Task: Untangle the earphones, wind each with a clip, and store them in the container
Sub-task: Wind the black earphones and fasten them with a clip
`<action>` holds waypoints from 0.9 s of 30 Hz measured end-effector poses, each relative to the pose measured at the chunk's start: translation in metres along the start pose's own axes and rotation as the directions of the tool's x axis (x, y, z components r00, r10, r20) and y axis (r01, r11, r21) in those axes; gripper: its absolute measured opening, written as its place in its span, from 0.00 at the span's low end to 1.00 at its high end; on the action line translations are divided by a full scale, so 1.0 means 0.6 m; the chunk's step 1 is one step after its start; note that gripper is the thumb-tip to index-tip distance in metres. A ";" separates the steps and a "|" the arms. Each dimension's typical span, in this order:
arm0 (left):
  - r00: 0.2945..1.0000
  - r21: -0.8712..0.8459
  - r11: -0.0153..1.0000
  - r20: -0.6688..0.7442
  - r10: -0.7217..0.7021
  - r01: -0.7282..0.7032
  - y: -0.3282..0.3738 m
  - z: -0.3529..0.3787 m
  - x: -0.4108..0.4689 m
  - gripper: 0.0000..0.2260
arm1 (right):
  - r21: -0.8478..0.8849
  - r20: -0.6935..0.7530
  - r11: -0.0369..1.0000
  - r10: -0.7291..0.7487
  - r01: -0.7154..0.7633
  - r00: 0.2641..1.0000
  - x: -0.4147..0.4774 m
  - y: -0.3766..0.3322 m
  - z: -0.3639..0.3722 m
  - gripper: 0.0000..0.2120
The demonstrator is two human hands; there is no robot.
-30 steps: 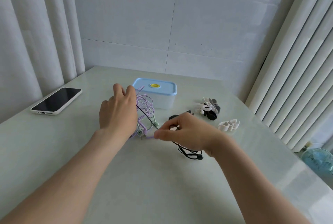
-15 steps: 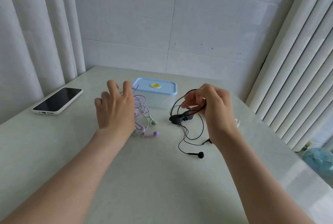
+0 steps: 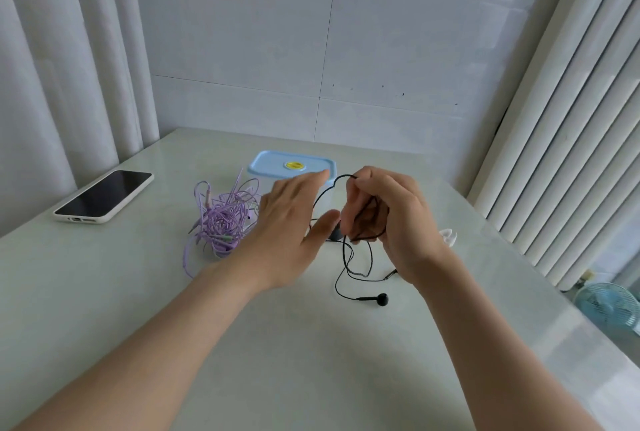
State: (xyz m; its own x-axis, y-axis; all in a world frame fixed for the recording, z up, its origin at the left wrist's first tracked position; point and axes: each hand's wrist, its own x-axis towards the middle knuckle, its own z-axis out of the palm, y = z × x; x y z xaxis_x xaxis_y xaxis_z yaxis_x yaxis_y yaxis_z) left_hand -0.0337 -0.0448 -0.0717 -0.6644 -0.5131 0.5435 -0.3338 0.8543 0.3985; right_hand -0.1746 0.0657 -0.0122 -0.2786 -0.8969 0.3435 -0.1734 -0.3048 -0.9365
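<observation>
1 black earphone (image 3: 360, 257) pinched by right hand (image 3: 391, 219)

My left hand (image 3: 287, 222) has let go of the purple earphones (image 3: 225, 222) and moved across in front of the container (image 3: 277, 163), fingers straight. My right hand (image 3: 384, 219) has lifted the black earphones (image 3: 382, 299) up near the container's right corner.

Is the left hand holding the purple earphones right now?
No, the left hand has straight fingers and holds nothing; the purple earphones lie in a heap on the table.
</observation>
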 end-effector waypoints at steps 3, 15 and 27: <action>0.999 0.033 0.999 0.032 0.023 -0.025 -0.002 0.008 -0.002 0.23 | 0.062 0.090 0.998 0.003 -0.008 0.996 -0.002 -0.004 -0.003 0.13; 0.972 0.022 0.985 -0.171 -0.162 0.169 0.001 0.003 0.002 0.10 | -0.746 -0.479 0.454 0.143 -0.487 0.866 0.000 0.027 -0.035 0.12; 0.996 0.204 0.975 -0.049 -0.078 0.087 0.028 0.009 -0.004 0.09 | -0.577 -0.228 0.800 0.034 -0.163 0.973 0.002 0.009 -0.011 0.19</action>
State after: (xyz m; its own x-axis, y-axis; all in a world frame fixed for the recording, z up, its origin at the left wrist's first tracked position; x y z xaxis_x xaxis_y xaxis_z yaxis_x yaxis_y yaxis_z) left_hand -0.0412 -0.0289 -0.0705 -0.6028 -0.5817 0.5461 -0.5195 0.8056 0.2848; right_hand -0.1819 0.0651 -0.0164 -0.4926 -0.8099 0.3183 -0.6381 0.0875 -0.7650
